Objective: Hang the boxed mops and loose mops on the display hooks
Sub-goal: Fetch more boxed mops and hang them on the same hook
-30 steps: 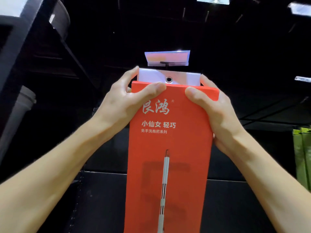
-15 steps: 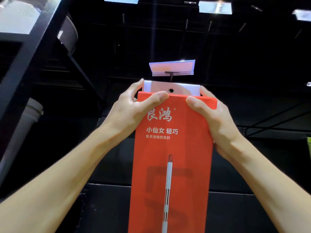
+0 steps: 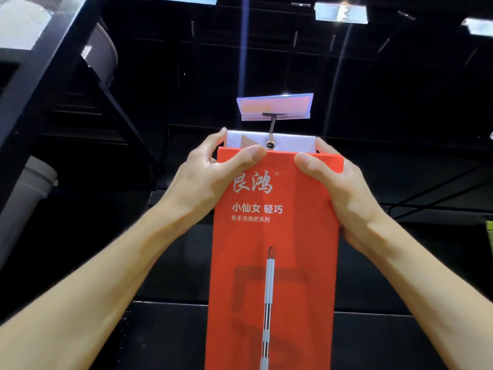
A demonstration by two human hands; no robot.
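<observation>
The red mop box (image 3: 274,236) carries pale brush-script "良鸿" with a small ® at its 1 o'clock. Below stand "小仙女 轻巧" and, smaller, "免手洗拖把系列". The price tag (image 3: 274,106) at 12 o'clock is too blurred to read.

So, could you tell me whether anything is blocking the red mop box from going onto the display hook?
Nothing visible does: the hook tip sits at the hole in the white tab of the red mop box, price tag holder above.

above your left hand (image 3: 205,180) and right hand (image 3: 344,188), the hook (image 3: 271,126) and price tag holder (image 3: 274,106) block the way up. dark open room lies beside each hand; the shelf frame (image 3: 40,84) stands well left.
</observation>
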